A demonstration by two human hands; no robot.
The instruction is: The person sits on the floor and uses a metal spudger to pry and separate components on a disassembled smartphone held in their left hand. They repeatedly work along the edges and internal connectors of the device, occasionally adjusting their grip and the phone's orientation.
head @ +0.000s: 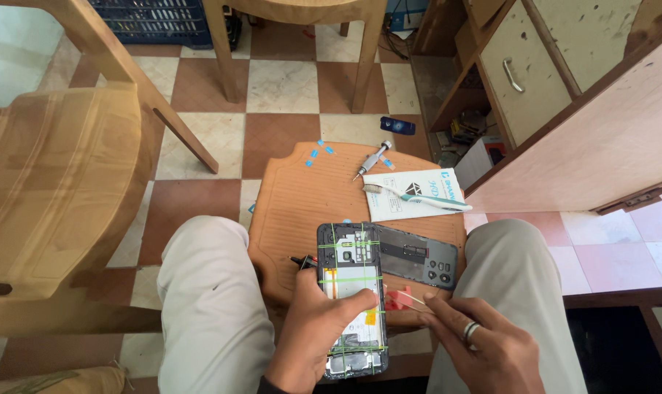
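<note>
Our left grip (318, 321) closes around the opened phone (351, 299) over the brown stool (287, 211), our right grip (477, 339) pinches a thin stick (418, 300); we judge a slip could tear 1 green band (349, 279).

Left hand (318, 332) covered the lower-left part of the opened phone (351, 299), & its wrist ran off the bottom edge. Right hand (484, 346) was cut at the bottom too; its fingers (437, 303) hid most of the thin stick they pinched, so couldn't tell what tool it was. Phone's inner parts too small to make out. Back cover (418, 260) partly under the phone. Red-and-black tool (303, 261) mostly hidden behind phone's left side. Chair (54, 182) cut off at left edge. Stuff on the cabinet shelf (466, 131) too small & dark to ID.
</note>
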